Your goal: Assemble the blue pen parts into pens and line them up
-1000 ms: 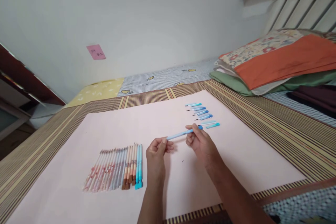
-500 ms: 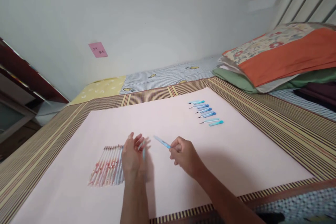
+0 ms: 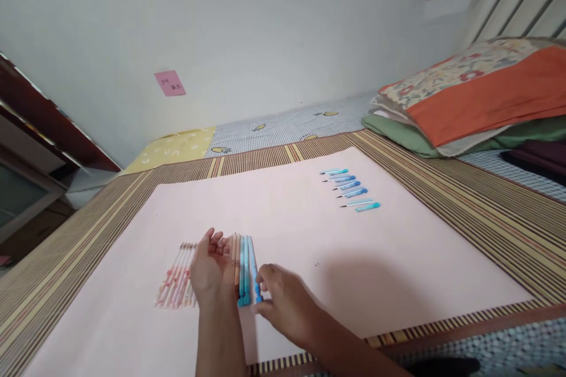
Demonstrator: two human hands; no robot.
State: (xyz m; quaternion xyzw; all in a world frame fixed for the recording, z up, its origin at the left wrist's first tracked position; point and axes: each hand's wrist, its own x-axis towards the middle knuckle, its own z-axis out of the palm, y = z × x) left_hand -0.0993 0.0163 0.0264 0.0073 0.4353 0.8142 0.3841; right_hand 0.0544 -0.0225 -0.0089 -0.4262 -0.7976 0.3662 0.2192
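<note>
- Bending around the lower end of the blue pen (image 3: 253,259), your right hand (image 3: 285,301) has thumb and forefinger at that darker blue end; whether they pinch it is not clear.
- The blue pen is in the lower middle of the frame, at the right end of the row, slightly slanted, its gap from the teal pens (image 3: 246,265) widening towards the bottom.
- Your left hand (image 3: 210,268) is over the middle of the row, fingers loosely curled and apart, with nothing visible in its grasp; it hides several pens.
- To its right you see the brown-orange pens (image 3: 237,262) beside the teal pens; to its left, the pink-patterned pens (image 3: 174,283).
- Towards the upper right of the pale sheet (image 3: 274,206), well apart from your hands, lie the blue pen parts (image 3: 355,192), some with dark tips.
- Under the sheet is a striped mat (image 3: 424,188); an orange and floral pillow (image 3: 477,100) lies at the frame's upper right.
</note>
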